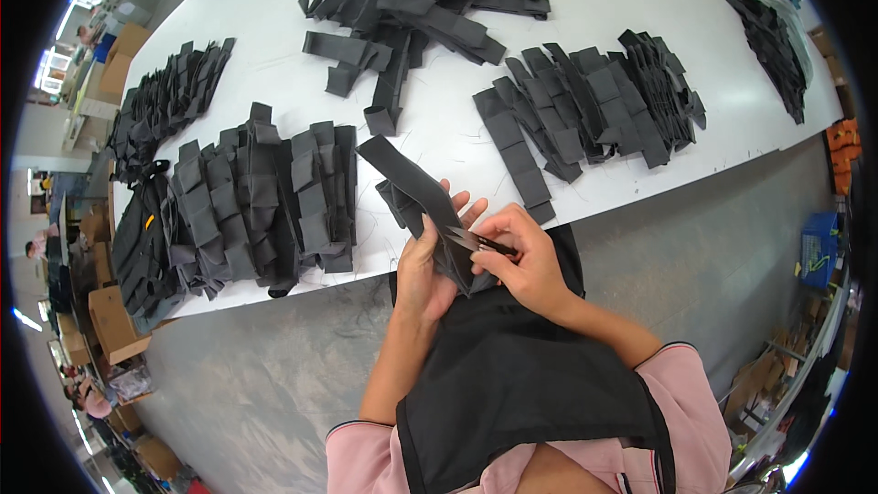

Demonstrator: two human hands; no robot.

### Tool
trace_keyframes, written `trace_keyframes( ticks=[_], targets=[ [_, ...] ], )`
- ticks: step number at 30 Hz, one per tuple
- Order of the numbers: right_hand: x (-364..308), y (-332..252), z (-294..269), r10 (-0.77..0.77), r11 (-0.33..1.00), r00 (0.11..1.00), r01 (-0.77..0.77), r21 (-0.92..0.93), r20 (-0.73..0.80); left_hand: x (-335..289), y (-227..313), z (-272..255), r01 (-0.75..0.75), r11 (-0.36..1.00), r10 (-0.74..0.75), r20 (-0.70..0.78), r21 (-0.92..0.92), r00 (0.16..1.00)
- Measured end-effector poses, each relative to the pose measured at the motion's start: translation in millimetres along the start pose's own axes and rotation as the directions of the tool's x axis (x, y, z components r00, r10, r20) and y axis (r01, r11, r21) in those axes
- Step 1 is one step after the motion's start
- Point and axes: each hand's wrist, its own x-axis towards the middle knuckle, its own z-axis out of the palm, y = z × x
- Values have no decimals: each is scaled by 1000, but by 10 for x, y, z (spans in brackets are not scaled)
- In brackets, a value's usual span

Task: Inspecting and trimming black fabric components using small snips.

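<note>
My left hand (423, 267) is closed around a dark grey folded fabric strip (416, 185), held tilted at the table's front edge, with its free end up and to the left. In my right hand (529, 261) is a small pair of thread snips (466, 239), its pointed silver blades lying against the strip's right side. Whether the blades touch a thread is too small to tell. Part of the strip's lower end is hidden by my fingers. Rows of similar dark strips lie to the left (247, 197) and to the right (585, 96) of my hands.
A loose heap of dark strips (425, 0) is at the back of the white table (274, 64). Another bundle (773, 46) sits at the far right, and a further pile (174, 96) at the left. Cardboard boxes (114, 320) stand beyond the left edge, a blue crate (820, 247) to the right.
</note>
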Motion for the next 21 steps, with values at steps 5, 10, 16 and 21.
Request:
trace_keyframes(
  ticks=[5, 10, 16, 21],
  targets=[
    [-155, 75, -95, -196, 871, 980, 157, -464, -35, 76, -42, -57, 12, 996, -13, -7, -84, 1000],
    [-45, -29, -1, -369, 731, 929, 293, -616, 5, 61, -61, -18, 26, 999, -26, -2, -40, 1000],
    [-25, 67, -29, -559, 436, 817, 434, -788, 141, 31, -72, -41, -22, 1000, 21, -48, -6, 999],
    [-64, 50, -62, -579, 356, 793, 456, -816, 190, 33, -75, -66, -130, 985, 149, -180, 114, 972]
  ],
)
